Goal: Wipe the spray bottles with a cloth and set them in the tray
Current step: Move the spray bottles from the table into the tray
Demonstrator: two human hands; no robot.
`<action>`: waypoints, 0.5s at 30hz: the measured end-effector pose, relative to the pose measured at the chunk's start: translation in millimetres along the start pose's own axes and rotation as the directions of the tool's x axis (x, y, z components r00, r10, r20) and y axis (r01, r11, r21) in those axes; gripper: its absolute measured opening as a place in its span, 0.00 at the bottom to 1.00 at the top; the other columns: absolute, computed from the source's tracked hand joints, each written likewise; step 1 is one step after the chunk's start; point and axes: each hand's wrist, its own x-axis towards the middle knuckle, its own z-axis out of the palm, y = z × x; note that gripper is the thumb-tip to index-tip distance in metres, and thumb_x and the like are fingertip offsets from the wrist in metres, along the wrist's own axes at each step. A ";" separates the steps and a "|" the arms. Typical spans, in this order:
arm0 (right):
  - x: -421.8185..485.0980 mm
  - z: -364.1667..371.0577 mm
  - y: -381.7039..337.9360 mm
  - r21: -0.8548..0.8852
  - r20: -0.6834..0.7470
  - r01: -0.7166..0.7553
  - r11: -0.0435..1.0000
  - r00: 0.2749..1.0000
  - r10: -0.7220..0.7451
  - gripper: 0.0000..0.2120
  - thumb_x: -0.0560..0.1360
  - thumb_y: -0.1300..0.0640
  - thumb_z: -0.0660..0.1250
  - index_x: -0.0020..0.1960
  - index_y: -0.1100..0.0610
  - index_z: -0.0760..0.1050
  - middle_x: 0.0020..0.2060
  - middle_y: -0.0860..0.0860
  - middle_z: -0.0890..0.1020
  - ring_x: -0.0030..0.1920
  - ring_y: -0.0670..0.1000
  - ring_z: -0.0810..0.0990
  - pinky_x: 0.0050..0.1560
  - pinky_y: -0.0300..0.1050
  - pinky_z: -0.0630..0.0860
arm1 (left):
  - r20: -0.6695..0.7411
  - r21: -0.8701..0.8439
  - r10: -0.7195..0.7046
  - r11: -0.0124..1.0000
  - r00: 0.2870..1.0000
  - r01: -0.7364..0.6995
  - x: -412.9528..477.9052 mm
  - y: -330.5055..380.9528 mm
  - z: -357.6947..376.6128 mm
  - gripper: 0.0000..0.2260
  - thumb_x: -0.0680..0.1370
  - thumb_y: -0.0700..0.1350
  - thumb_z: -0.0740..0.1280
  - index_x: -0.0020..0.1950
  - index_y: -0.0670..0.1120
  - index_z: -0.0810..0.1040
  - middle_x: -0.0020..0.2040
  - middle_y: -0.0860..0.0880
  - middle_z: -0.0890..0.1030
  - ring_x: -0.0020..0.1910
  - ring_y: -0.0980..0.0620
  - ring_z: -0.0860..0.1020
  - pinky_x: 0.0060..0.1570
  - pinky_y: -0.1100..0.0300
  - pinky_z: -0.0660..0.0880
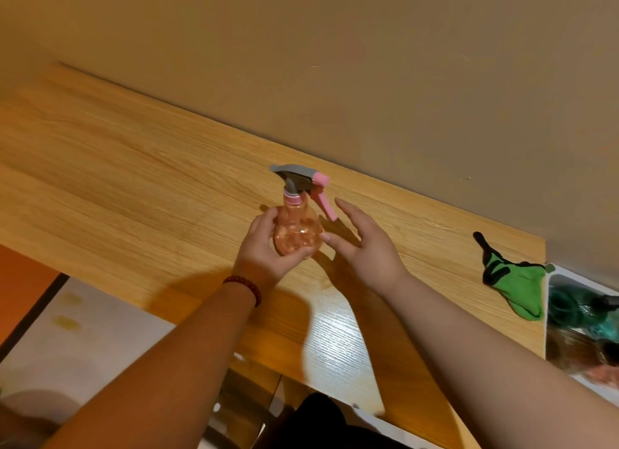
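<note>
The left hand (268, 247) grips the bottle (296, 231) by its belly, upright over the tabletop (134, 167). The right hand (361, 244), fingers straight, holds nothing beside it. The cloth (516, 288) lies far right by the tray (550, 314). The right hand should fetch it while the left steadies the bottle.

left hand (264, 244) gripping pink spray bottle (296, 229), right hand (363, 244) beside, fingers straight

Left hand (264, 247) gripping, right hand (368, 247) — fingers straight
</note>
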 end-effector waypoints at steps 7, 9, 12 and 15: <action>-13.2 -34.0 4.0 0.233 -0.020 -0.032 0.972 0.999 0.038 0.15 0.69 0.54 0.76 0.50 0.40 0.76 0.45 0.40 0.82 0.46 0.35 0.81 0.49 0.33 0.77 | 0.222 0.004 0.101 0.994 0.970 -0.105 -10.6 45.9 40.6 0.36 0.65 0.50 0.80 0.69 0.51 0.69 0.63 0.53 0.71 0.61 0.56 0.73 0.58 0.72 0.70; -21.6 -47.0 13.4 0.281 -0.079 -0.051 0.958 0.994 0.076 0.13 0.69 0.54 0.76 0.48 0.41 0.76 0.46 0.42 0.83 0.47 0.37 0.81 0.50 0.36 0.78 | 0.276 -0.004 0.131 0.991 0.952 -0.135 -14.9 60.4 52.2 0.35 0.66 0.51 0.79 0.69 0.56 0.68 0.64 0.55 0.70 0.62 0.58 0.71 0.61 0.67 0.70; -39.7 -70.3 29.3 0.335 -0.116 -0.082 0.939 0.985 0.127 0.12 0.70 0.52 0.74 0.50 0.41 0.76 0.48 0.41 0.82 0.49 0.37 0.80 0.52 0.35 0.76 | 0.351 -0.041 0.162 0.987 0.922 -0.158 -22.3 77.0 70.7 0.32 0.67 0.55 0.76 0.66 0.67 0.64 0.66 0.57 0.72 0.64 0.60 0.71 0.64 0.58 0.72; -59.9 -95.0 45.3 0.358 -0.165 -0.084 0.930 0.974 0.152 0.15 0.71 0.52 0.74 0.55 0.45 0.75 0.49 0.41 0.82 0.50 0.37 0.79 0.52 0.34 0.75 | 0.396 -0.040 0.178 0.984 0.901 -0.176 -32.1 90.6 95.2 0.31 0.65 0.62 0.72 0.66 0.72 0.64 0.66 0.57 0.73 0.65 0.59 0.72 0.64 0.54 0.74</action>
